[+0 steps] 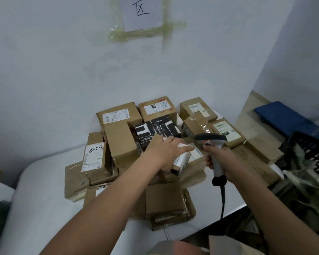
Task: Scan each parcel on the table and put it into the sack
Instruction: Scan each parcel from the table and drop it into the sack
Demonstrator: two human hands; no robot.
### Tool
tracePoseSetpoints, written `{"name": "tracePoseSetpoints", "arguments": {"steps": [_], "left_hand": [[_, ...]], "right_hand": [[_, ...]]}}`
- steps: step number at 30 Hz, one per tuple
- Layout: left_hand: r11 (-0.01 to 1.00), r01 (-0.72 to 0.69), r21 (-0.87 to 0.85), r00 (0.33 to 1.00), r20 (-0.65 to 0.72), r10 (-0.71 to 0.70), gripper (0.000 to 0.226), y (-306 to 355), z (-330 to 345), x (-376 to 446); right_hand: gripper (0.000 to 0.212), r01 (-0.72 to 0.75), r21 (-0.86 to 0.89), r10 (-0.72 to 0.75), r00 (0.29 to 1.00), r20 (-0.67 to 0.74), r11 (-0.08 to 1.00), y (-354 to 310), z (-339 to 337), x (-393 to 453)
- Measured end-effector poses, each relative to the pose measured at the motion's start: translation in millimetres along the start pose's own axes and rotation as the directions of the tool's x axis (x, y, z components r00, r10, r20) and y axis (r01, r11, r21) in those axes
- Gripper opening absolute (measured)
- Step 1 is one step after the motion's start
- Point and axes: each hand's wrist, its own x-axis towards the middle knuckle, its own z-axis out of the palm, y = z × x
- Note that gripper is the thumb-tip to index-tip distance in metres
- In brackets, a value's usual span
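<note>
Several brown cardboard parcels lie heaped on the white table against the wall. My left hand reaches over the middle of the heap and grips a small white-labelled parcel from above, with the fingers stretched across its top. My right hand holds a grey barcode scanner by its handle, its head pointed at that parcel's label. The scanner's black cable hangs down over the table edge. A black-and-white printed box sits just behind my left hand.
A black slotted crate and a crumpled greenish sack stand at the right of the table. A blue flat thing lies at the back right. A paper sign is taped on the wall.
</note>
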Motion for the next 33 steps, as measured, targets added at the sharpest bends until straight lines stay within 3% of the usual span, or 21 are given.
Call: {"name": "tracePoseSetpoints", "arguments": {"steps": [4,6,9,12,14,15,17,18,19,21,24,33], "left_hand": [[0.997,-0.076,-0.019,0.99,0.114,0.078,0.101,6.7,-0.9,21.1],[0.994,-0.08,-0.07,0.99,0.107,0.087,0.101,6.2,3.6,24.7],[0.975,-0.056,-0.214,0.997,0.044,0.067,0.099,1.7,13.5,22.1],[0.917,0.019,-0.397,0.987,-0.137,-0.08,0.097,-6.1,18.8,11.9],[0.755,0.077,-0.651,0.931,-0.224,-0.289,0.09,-11.6,25.5,3.1],[0.565,0.092,-0.82,0.892,-0.185,-0.413,0.083,-13.4,29.0,-2.0],[-0.011,0.064,-0.998,0.801,0.058,-0.595,0.068,-11.4,34.9,-10.3],[-0.268,0.055,-0.962,0.76,0.215,-0.613,0.061,-9.3,37.6,-11.9],[-0.438,0.063,-0.897,0.719,0.345,-0.603,0.056,-8.8,44.1,-10.3],[-0.646,0.057,-0.762,0.674,0.506,-0.538,0.05,-8.4,57.0,-5.8],[-0.747,0.07,-0.661,0.651,0.598,-0.468,0.054,-11.9,69.1,2.0],[-0.756,0.078,-0.65,0.656,0.604,-0.452,0.068,-17.5,73.9,22.5]], "right_hand": [[0.031,-0.022,0.009,0.022,1.0,-0.021,1.0,1.9,-8.6,-2.2],[0.029,-0.033,0.003,0.033,0.999,-0.028,0.999,1.6,-10.5,-2.5],[0.028,-0.029,-0.005,0.028,0.999,-0.038,1.0,-1.2,-13.6,0.6],[0.028,-0.014,-0.024,0.013,0.999,-0.049,1.0,-7.0,-14.1,6.1],[0.026,0.008,-0.044,-0.01,0.999,-0.046,0.999,-12.4,-12.6,8.0],[0.025,0.022,-0.056,-0.024,0.999,-0.039,0.998,-15.5,-10.9,8.1],[0.023,0.05,-0.096,-0.052,0.999,-0.016,0.994,-22.8,-6.4,7.5],[0.023,0.061,-0.127,-0.062,0.998,0.0,0.99,-26.9,-3.7,7.3],[0.023,0.071,-0.162,-0.068,0.997,0.022,0.984,-31.0,-1.0,6.5],[0.023,0.087,-0.248,-0.068,0.994,0.086,0.965,-40.1,5.5,5.0],[0.022,0.127,-0.382,-0.06,0.981,0.184,0.916,-53.8,14.4,3.9],[0.027,0.172,-0.565,0.004,0.955,0.297,0.807,-74.9,22.8,1.2]]}}
